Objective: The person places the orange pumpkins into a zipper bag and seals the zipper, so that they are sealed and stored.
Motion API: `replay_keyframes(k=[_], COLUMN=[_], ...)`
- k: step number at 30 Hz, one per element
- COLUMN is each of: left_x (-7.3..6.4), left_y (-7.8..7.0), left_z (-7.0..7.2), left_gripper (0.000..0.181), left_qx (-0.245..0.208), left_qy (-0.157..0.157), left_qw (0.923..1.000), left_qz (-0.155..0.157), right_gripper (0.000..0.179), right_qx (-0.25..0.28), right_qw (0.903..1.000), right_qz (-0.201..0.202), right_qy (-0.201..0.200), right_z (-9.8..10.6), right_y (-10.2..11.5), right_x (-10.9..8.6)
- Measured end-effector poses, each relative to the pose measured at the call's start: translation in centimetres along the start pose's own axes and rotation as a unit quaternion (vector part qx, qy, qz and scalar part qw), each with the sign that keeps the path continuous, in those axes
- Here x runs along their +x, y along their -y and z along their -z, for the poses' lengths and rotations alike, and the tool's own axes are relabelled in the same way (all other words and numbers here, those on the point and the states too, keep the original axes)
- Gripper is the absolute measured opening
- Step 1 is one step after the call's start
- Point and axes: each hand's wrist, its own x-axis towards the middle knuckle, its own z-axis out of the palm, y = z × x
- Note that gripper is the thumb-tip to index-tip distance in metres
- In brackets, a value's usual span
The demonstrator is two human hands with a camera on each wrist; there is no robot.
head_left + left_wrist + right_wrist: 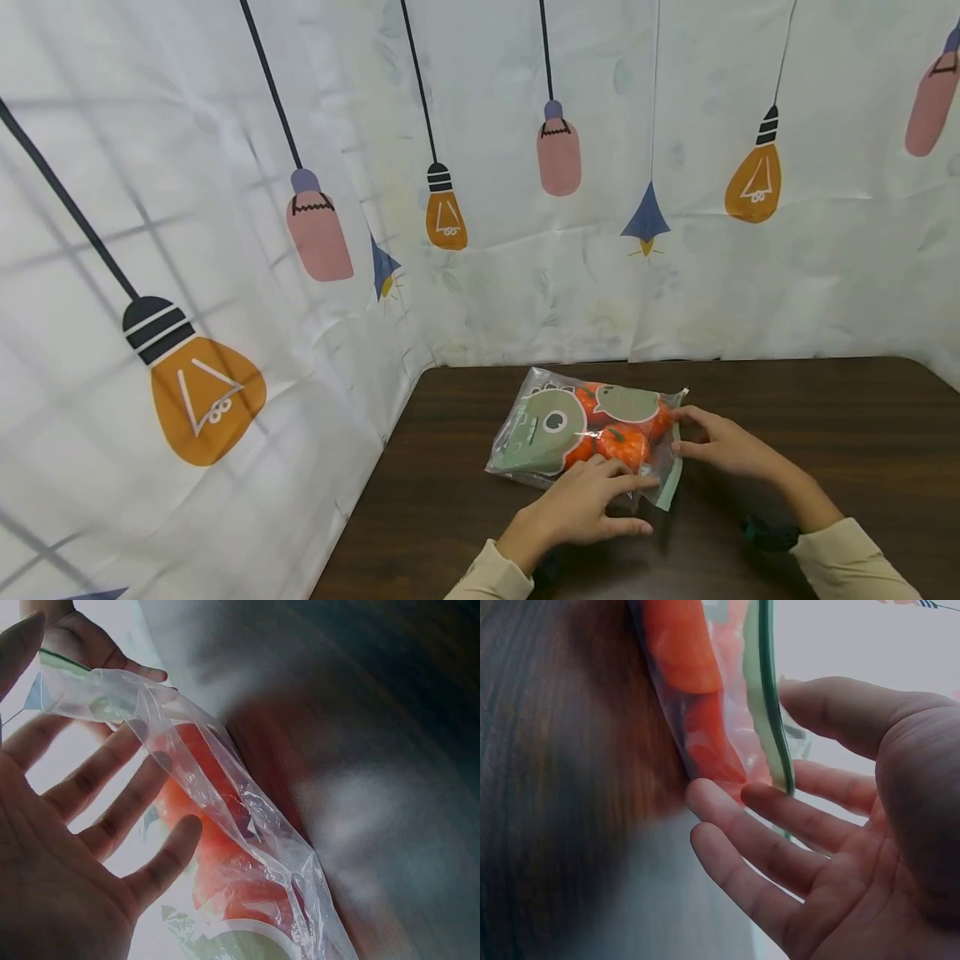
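Note:
A clear plastic zip bag (525, 437), printed with green one-eyed cartoon creatures, lies on the dark table. Inside it are several orange pumpkin-shaped items (626, 448). My left hand (588, 504) is over the bag's near edge, fingers spread and nearly straight, as the left wrist view also shows. At the bag's right end, my right hand (723, 446) is beside the green zip strip (769, 697). Its thumb and loosely extended fingers lie around that end without a visible pinch. Whether the fingertips touch the plastic is hard to tell.
The brown wood-grain table (825, 408) extends to the right of the bag. Behind and to the left hangs a white cloth (495, 292) printed with lamps and bulbs. A dark wrist device (771, 533) sits under the right wrist.

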Motion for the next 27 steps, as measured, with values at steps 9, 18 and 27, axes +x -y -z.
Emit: replay_keyframes(k=[9, 18, 27], left_x=[-0.3, -0.5, -0.9], left_y=[0.7, 1.5, 1.8], left_z=[0.0, -0.1, 0.0], left_gripper=[0.062, 0.049, 0.045], left_qx=[-0.015, -0.009, 0.003], left_qy=[-0.001, -0.004, -0.003], left_qw=[0.9996, 0.9994, 0.9980], left_qz=[0.022, 0.033, 0.063], right_gripper=[0.073, 0.081, 0.083], right_qx=[0.026, 0.005, 0.000], right_qw=[0.9988, 0.9996, 0.9995], right_qz=[-0.022, -0.023, -0.029], right_qy=[0.035, 0.017, 0.014], right_z=[-0.7, -1.4, -2.0], right_y=[-0.6, -1.1, -1.3], right_x=[0.1, 0.3, 0.3])
